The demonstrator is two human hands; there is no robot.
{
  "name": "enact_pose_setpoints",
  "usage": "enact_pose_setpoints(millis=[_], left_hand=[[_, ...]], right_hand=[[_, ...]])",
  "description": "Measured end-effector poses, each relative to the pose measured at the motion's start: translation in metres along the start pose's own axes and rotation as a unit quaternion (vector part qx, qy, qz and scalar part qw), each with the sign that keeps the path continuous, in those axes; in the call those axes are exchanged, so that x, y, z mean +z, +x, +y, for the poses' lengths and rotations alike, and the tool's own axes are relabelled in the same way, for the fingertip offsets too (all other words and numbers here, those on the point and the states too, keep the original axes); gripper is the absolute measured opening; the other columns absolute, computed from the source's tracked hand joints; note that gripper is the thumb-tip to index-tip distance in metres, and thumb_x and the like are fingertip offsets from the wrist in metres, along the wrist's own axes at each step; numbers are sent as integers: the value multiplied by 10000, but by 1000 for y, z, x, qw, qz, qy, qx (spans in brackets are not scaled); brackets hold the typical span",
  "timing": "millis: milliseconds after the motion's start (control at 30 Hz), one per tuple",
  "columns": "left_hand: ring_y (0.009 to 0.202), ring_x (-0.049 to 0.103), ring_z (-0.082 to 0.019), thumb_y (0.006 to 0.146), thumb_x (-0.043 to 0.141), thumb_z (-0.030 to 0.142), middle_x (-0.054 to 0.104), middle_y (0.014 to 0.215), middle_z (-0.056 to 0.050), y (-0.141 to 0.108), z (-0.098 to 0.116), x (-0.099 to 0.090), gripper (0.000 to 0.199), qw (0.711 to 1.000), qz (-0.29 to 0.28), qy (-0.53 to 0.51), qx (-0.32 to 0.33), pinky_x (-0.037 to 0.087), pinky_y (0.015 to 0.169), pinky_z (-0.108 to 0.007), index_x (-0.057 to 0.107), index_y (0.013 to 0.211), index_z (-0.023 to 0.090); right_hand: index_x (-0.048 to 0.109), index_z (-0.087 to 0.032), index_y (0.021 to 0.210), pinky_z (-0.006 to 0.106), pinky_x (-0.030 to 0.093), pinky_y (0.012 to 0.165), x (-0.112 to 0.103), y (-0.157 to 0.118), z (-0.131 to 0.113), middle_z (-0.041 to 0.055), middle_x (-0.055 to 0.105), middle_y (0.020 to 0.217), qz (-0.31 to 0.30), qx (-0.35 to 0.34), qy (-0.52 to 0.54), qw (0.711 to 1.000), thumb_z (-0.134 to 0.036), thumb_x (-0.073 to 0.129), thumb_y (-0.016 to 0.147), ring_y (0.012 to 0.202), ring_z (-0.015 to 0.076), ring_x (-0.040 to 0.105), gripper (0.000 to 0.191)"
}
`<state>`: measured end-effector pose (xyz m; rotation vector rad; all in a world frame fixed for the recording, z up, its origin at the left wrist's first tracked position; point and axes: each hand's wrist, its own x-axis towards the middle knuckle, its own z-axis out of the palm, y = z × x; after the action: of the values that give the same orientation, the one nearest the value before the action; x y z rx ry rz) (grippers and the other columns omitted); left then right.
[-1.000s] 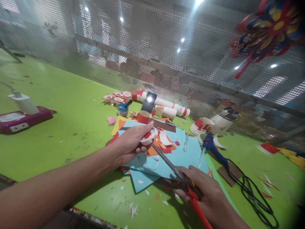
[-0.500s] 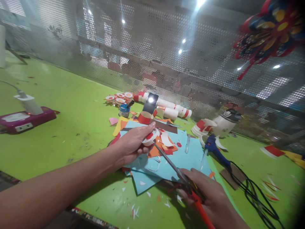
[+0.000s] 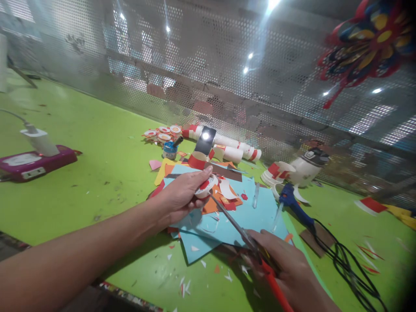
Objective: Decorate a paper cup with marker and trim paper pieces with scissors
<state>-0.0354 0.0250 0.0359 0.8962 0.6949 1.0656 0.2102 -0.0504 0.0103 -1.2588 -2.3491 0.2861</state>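
Note:
My left hand (image 3: pixel 185 193) grips a white and red paper cup bottom (image 3: pixel 205 187), a shallow round piece with a raised rim, above the sheets of paper. In my right hand (image 3: pixel 286 264) is a pair of scissors (image 3: pixel 238 227) with red handles. The blades point up and left, their tips at the lower right edge of the cup bottom. Light blue paper (image 3: pixel 250 212) lies beneath both hands, with orange scraps (image 3: pixel 211 208) and a curved white cup piece (image 3: pixel 228 189) on it.
A blue glue gun (image 3: pixel 292 201) with a black cord lies right, near white-and-red paper cups (image 3: pixel 279 172). Several finished round pieces (image 3: pixel 163 132) sit at the back beside stacked cups (image 3: pixel 227 141). A purple power strip (image 3: pixel 42 162) is at left. Paper snippets litter the green table (image 3: pixel 107 203).
Almost nothing differs. Both hands, the cup bottom and the scissors keep nearly the same place, with only a slight shift of the right-hand fingers.

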Motion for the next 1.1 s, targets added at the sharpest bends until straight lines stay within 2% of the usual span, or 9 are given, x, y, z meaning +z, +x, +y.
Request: enact_pose_setpoints(millis=[233, 433, 600, 733, 900, 1100], left_hand=[[362, 243, -24, 877, 586, 494, 349, 464, 83, 1, -2, -1, 419, 1000, -4, 17, 4, 93, 380, -191, 402, 663, 185], [368, 242, -23, 867, 613, 464, 341, 467, 86, 0, -1, 1, 408, 1000, 0, 7, -2, 99, 385, -180, 388, 668, 188], [367, 259, -22, 852, 634, 461, 346, 468, 86, 0, -1, 1, 411, 1000, 10, 5, -12, 103, 385, -173, 389, 670, 187], [363, 260, -23, 845, 637, 479, 349, 469, 87, 1, -2, 0, 420, 1000, 10, 5, -6, 103, 372, -170, 393, 666, 188], [358, 256, -21, 860, 614, 487, 344, 469, 89, 1, -2, 0, 411, 1000, 19, 9, -11, 113, 364, -156, 411, 672, 183], [352, 272, -21, 850, 635, 457, 365, 474, 87, 1, -3, 0, 367, 999, 27, 12, -16, 123, 357, -151, 457, 695, 176]], right_hand=[[637, -230, 1111, 263, 463, 579, -3, 2, -2, 21, 630, 743, 19, -30, -8, 999, -319, 540, 940, 646, 154, 580, 217], [603, -245, 1172, 252, 496, 573, -6, -1, 6, 27, 652, 789, -1, -63, -65, 996, -247, 575, 903, 668, 166, 624, 271], [581, -247, 1183, 265, 499, 565, -4, -4, 13, 36, 652, 818, -7, -62, -104, 993, -230, 595, 882, 673, 180, 633, 302], [558, -244, 1196, 264, 514, 582, -3, -4, 15, 43, 645, 853, -1, -67, -89, 994, -213, 603, 869, 701, 182, 639, 331], [559, -253, 1208, 272, 529, 616, -2, -5, 16, 32, 631, 859, -16, -37, -77, 996, -167, 604, 849, 719, 179, 642, 372], [560, -240, 1202, 264, 532, 605, -2, -2, 14, 41, 648, 862, 0, -59, -82, 995, -232, 614, 874, 711, 179, 651, 333]])
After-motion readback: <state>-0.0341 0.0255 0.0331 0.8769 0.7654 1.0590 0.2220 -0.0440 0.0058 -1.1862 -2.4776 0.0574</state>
